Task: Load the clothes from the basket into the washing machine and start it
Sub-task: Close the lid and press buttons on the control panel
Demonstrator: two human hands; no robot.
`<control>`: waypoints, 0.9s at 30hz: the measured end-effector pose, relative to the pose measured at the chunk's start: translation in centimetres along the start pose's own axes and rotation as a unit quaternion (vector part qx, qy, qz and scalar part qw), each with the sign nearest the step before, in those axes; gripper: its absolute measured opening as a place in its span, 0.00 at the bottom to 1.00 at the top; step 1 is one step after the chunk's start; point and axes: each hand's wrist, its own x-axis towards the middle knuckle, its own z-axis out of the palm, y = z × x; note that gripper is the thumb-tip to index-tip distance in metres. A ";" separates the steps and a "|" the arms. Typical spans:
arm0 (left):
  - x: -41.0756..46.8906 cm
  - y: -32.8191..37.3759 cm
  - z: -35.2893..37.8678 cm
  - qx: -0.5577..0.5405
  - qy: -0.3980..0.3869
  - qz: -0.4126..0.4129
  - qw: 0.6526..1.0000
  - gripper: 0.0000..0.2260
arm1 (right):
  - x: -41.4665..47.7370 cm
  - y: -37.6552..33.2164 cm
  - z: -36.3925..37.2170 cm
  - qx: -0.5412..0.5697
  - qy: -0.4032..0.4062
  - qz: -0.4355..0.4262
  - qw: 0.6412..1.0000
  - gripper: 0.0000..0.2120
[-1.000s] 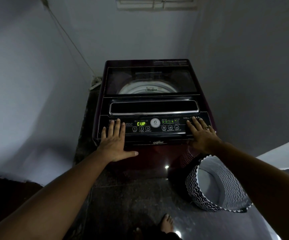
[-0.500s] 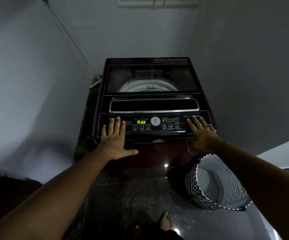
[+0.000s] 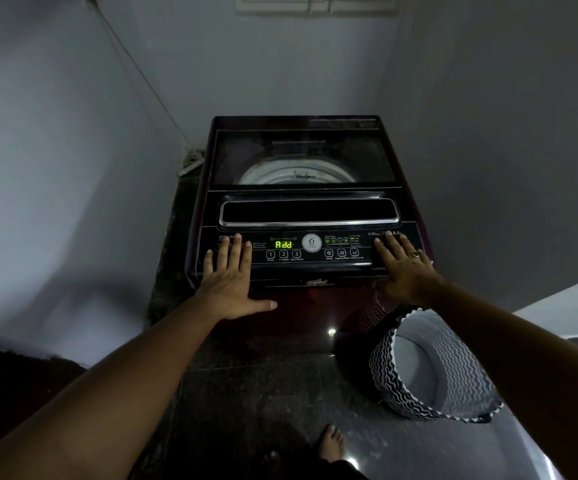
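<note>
A dark maroon top-loading washing machine point(image 3: 301, 209) stands in the corner with its glass lid down; the white drum rim shows through the glass. Its control panel display point(image 3: 284, 244) glows green with "Add". My left hand point(image 3: 228, 275) lies flat on the panel's left end, fingers spread, holding nothing. My right hand point(image 3: 403, 265), with a ring on one finger, rests flat on the panel's right end. A black-and-white zigzag basket point(image 3: 429, 372) stands on the floor at the machine's right front, and its white inside shows no clothes.
Grey walls close in on the left, back and right of the machine. A cord runs down the left wall to a plug strip point(image 3: 190, 164) behind the machine. My bare foot point(image 3: 330, 445) is on the dark glossy floor. A white ledge point(image 3: 564, 306) juts out at right.
The display changed from "CUP" to "Add". Both hands have stayed flat on the panel's ends.
</note>
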 end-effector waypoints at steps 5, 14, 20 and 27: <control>-0.1 0.1 -0.1 -0.001 0.002 -0.002 1.000 0.64 | 0.3 0.2 0.3 0.000 0.001 0.000 1.000 0.50; -0.1 0.2 0.0 0.003 0.005 -0.006 1.000 0.64 | 0.2 0.3 0.4 0.003 0.002 -0.002 1.000 0.50; -0.1 0.2 -0.1 0.002 0.001 -0.005 1.000 0.64 | 0.2 0.3 0.3 0.004 0.000 -0.004 1.000 0.50; -0.1 0.2 -0.3 0.002 -0.007 -0.005 1.000 0.64 | 0.4 0.4 0.6 0.000 0.007 -0.003 1.000 0.51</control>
